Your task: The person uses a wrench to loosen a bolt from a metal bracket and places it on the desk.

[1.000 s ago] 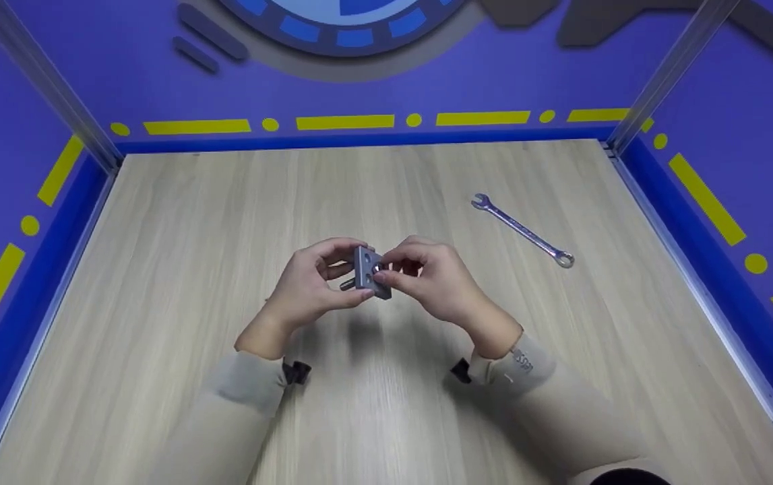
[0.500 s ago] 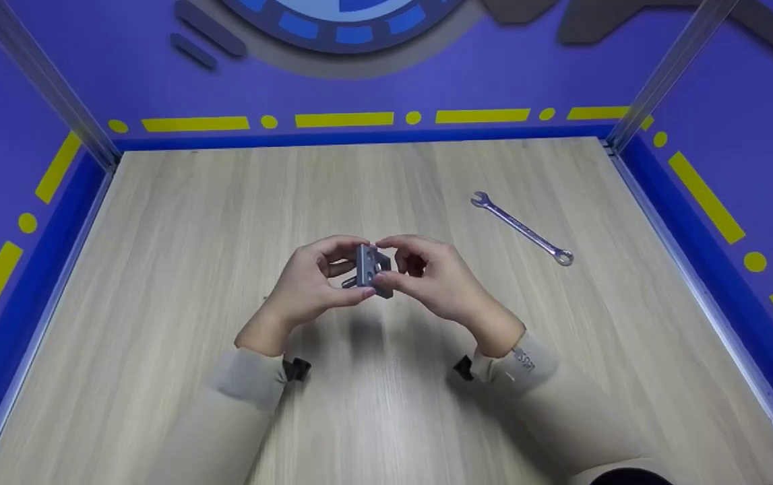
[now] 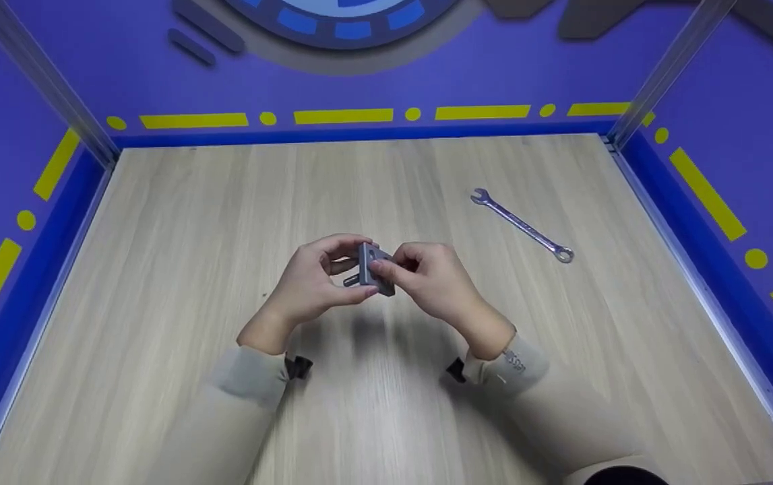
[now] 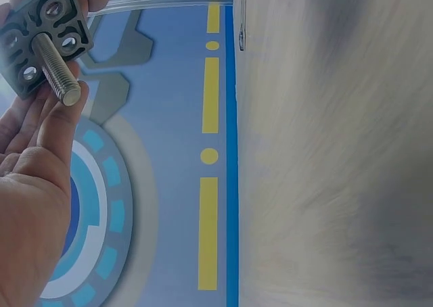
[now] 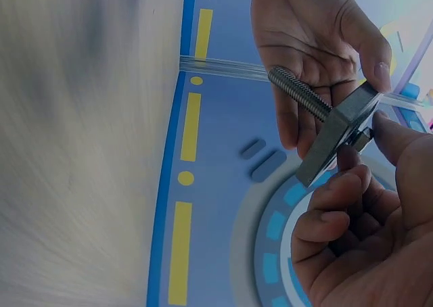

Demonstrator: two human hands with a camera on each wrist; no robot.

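My left hand (image 3: 315,279) holds a grey square plate (image 3: 376,269) by its edges, thumb below and fingers above, over the table. A threaded bolt (image 4: 57,70) passes through the plate's middle; its shank sticks out on the palm side of my left hand. Several holes surround it in the left wrist view. On the opposite face, my right hand (image 3: 437,279) pinches a small hex piece (image 5: 364,139) between thumb and forefinger. Whether that piece is the bolt's head or a nut, I cannot tell. In the head view, my right thumb mostly covers it.
A combination wrench (image 3: 521,225) lies on the wood-grain table (image 3: 224,202), to the right of and beyond my hands. Blue panels (image 3: 332,91) with yellow marks border the table at the back and both sides.
My right forefinger, stretched to the plate's top edge half a second ago, is now curled in, and the thumb has shifted upward across the plate's face. My left hand keeps its grip.
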